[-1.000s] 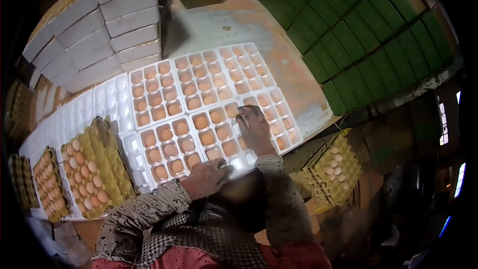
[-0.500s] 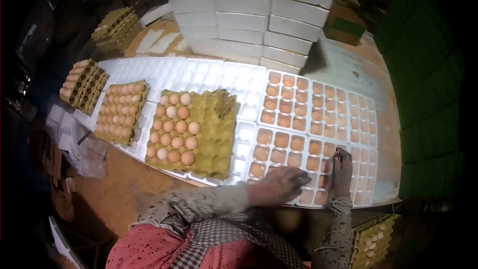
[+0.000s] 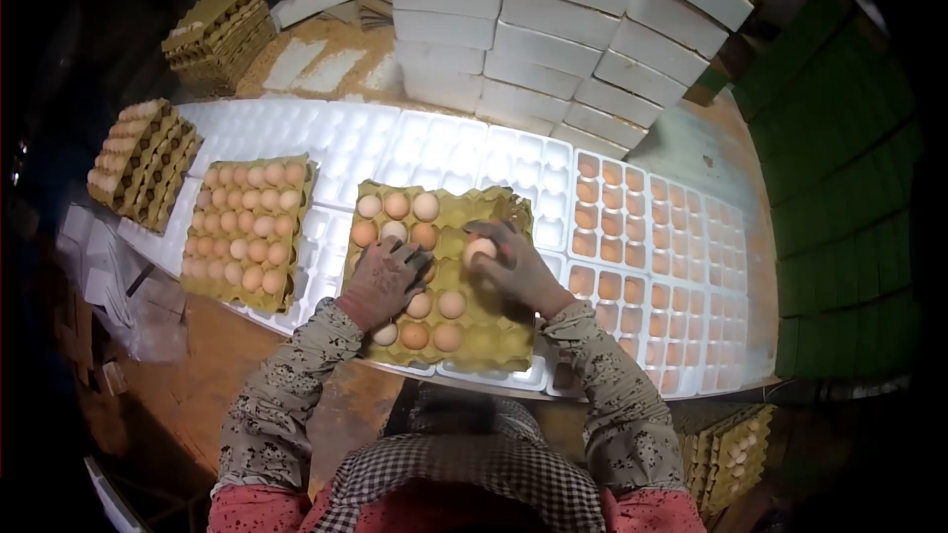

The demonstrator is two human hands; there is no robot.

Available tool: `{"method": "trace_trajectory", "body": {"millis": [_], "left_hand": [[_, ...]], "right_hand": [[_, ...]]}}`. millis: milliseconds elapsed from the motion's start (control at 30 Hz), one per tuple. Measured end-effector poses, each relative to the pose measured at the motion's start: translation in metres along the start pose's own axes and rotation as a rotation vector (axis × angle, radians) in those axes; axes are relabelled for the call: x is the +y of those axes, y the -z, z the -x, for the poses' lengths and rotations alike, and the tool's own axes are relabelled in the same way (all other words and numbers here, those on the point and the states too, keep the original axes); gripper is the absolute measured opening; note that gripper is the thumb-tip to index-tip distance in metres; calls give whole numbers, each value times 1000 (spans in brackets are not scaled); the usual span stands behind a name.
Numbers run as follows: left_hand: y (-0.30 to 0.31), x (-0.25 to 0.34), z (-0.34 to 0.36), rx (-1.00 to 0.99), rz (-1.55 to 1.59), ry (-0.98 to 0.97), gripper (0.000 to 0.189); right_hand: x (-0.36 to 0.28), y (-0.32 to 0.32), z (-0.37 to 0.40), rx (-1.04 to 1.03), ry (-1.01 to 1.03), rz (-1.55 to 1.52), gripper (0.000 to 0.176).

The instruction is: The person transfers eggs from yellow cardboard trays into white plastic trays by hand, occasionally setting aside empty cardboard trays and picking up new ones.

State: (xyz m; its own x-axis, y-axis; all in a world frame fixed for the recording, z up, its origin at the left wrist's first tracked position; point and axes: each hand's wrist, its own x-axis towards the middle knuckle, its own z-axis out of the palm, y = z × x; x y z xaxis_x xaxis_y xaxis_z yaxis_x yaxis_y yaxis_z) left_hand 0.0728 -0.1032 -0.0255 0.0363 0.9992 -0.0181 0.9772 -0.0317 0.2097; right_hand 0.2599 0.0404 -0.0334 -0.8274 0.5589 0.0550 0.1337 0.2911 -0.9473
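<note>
A pulp egg tray lies in front of me, brown and pale eggs filling its left part and several bare cups on its right. My left hand rests over the eggs in the tray's middle, its fingers curled down around an egg that is partly hidden. Above the bare cups, my right hand is closed on a pale egg. Both hands wear dark, thin gloves. To the right, white plastic trays hold brown eggs in square cells.
Another full pulp tray and a stack of egg-filled trays stand to the left. White plastic trays line the back of the table. White boxes rise behind them. More egg trays sit low at right.
Both hands have moved left from the plastic trays to the pulp tray. My right hand now has an egg, and my left hand is down among the eggs. The view has shifted left.
</note>
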Motion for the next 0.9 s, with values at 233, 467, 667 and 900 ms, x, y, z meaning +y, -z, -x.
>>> {"method": "trace_trajectory", "body": {"millis": [233, 467, 667, 900], "left_hand": [[27, -26, 1, 286, 1740, 386, 29], [24, -1, 11, -240, -30, -329, 24], [26, 13, 9, -94, 94, -347, 25], [27, -12, 14, -171, 1019, 271, 43]], "right_hand": [[-30, -23, 13, -418, -152, 750, 52], [-70, -39, 54, -343, 18, 853, 34], [-45, -18, 106, 81, -30, 640, 56], [48, 136, 334, 1001, -853, 956, 52]]}}
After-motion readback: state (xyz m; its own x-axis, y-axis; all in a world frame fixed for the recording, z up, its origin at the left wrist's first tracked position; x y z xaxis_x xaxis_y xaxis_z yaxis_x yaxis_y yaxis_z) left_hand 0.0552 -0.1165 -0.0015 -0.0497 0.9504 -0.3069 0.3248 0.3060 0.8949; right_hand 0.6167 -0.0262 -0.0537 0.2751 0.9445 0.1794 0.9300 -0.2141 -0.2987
